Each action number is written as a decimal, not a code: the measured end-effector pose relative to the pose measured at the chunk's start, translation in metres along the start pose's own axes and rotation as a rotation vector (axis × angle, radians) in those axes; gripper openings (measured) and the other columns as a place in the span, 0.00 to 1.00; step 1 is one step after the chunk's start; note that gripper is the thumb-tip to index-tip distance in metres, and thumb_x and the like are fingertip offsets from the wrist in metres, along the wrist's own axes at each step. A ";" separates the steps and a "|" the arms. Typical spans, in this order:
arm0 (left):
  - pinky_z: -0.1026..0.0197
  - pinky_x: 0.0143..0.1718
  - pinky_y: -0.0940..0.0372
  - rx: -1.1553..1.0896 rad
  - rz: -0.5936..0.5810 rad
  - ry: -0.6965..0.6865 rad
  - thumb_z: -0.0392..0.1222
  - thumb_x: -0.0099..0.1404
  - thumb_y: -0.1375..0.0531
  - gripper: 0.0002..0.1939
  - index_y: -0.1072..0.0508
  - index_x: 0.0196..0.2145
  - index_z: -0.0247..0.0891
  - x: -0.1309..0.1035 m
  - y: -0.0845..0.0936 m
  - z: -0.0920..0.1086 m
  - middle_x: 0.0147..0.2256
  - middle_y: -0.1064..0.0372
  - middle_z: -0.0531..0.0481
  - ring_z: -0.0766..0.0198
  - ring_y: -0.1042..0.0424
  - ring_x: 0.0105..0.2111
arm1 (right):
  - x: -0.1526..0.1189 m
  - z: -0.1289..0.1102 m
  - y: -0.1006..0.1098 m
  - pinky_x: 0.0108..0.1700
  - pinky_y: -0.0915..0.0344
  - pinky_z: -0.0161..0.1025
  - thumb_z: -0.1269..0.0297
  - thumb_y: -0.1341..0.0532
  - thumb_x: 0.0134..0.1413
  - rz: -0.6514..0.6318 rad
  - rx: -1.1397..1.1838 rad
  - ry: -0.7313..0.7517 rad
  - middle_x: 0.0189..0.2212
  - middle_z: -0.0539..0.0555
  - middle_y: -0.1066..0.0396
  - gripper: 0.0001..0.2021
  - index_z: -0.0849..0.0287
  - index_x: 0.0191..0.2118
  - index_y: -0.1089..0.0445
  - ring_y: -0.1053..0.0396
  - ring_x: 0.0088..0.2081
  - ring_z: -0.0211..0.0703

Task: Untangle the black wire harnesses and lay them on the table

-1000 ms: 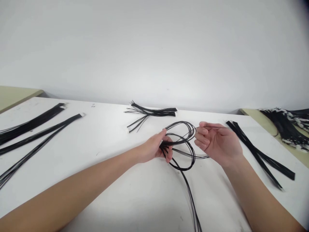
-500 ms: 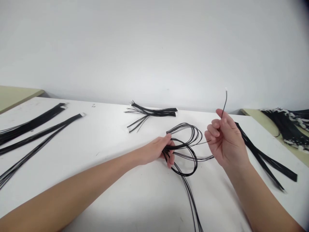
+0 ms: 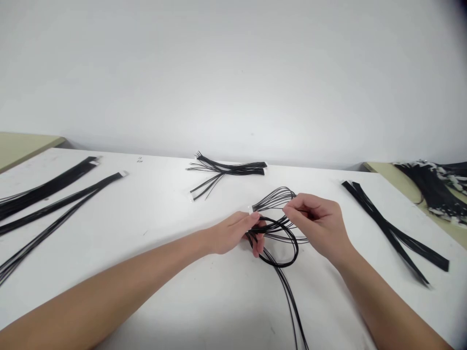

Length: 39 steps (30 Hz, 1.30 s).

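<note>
A looped bundle of thin black wires is pinched between the thumb and fingers of my left hand at the centre. Just above my left thumb, a small white connector sticks out, with several wires fanning from it to the right. My right hand is closed beside this fan, thumb and forefinger pinched at a black wire. The wire's tip is too small to make out. Other wires from the bundle hang down toward the front edge of the view.
Black wire bundles lie on the white table: some at left, one at the back centre, a crossed pair at right. A pile of white-ended wires rests on a yellowish surface at far right.
My right hand has come left and turned inward, from holding a wire upright to pinching beside the fanned wires. The white connector now shows above my left thumb.
</note>
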<state>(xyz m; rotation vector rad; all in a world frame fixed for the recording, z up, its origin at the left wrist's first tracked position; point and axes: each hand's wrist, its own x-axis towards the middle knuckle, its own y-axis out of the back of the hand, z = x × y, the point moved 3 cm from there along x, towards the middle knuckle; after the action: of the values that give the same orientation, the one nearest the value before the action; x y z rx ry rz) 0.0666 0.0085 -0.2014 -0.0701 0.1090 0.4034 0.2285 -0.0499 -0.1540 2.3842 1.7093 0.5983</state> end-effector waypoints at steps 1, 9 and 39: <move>0.59 0.37 0.36 0.013 -0.008 -0.015 0.58 0.71 0.63 0.33 0.33 0.24 0.32 0.000 0.000 0.000 0.26 0.30 0.43 0.63 0.31 0.27 | 0.000 0.000 0.000 0.20 0.52 0.32 0.69 0.38 0.47 -0.004 -0.001 0.007 0.17 0.46 0.43 0.07 0.60 0.22 0.32 0.50 0.19 0.30; 0.58 0.39 0.36 0.034 -0.068 -0.075 0.56 0.71 0.61 0.32 0.29 0.28 0.29 0.000 0.002 -0.002 0.28 0.30 0.40 0.61 0.30 0.30 | -0.001 0.000 0.000 0.22 0.51 0.33 0.70 0.39 0.49 -0.038 -0.039 0.099 0.18 0.47 0.40 0.07 0.60 0.22 0.32 0.48 0.21 0.31; 0.59 0.41 0.37 0.091 -0.006 -0.031 0.49 0.71 0.58 0.27 0.28 0.27 0.31 0.000 0.000 -0.001 0.26 0.29 0.43 0.61 0.30 0.31 | -0.006 -0.003 -0.003 0.19 0.52 0.31 0.74 0.44 0.42 -0.121 -0.253 0.139 0.13 0.45 0.47 0.09 0.60 0.17 0.40 0.52 0.19 0.30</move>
<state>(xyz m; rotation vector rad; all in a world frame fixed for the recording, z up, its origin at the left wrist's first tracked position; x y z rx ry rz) 0.0659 0.0087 -0.2019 0.0255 0.0967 0.3926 0.2233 -0.0550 -0.1536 2.0943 1.7002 0.9192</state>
